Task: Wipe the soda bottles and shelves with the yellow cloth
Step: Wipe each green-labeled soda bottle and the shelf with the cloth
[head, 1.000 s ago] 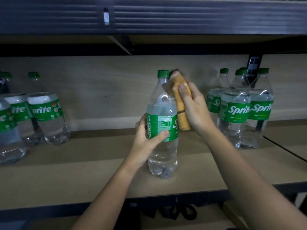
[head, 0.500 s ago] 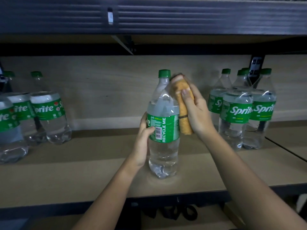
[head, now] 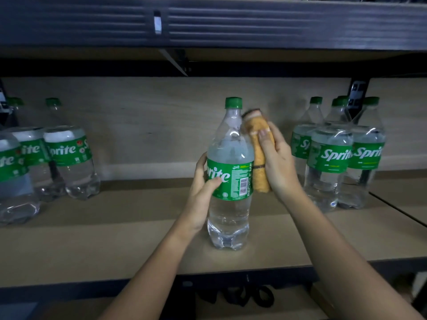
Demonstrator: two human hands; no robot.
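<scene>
Item: soda bottle (head: 230,181), upright on shelf (head: 92,245), centre. Left hand (head: 203,192) gripped its label at 9 o'clock; right hand (head: 277,165) clasped yellow cloth (head: 260,158) against it at 3 o'clock. Label read "Sprite", "RECYCLE ME". Further Sprite bottles (head: 330,162) at 3 o'clock.

The left hand (head: 203,190) has turned the bottle (head: 228,176), its barcode now facing right.
</scene>
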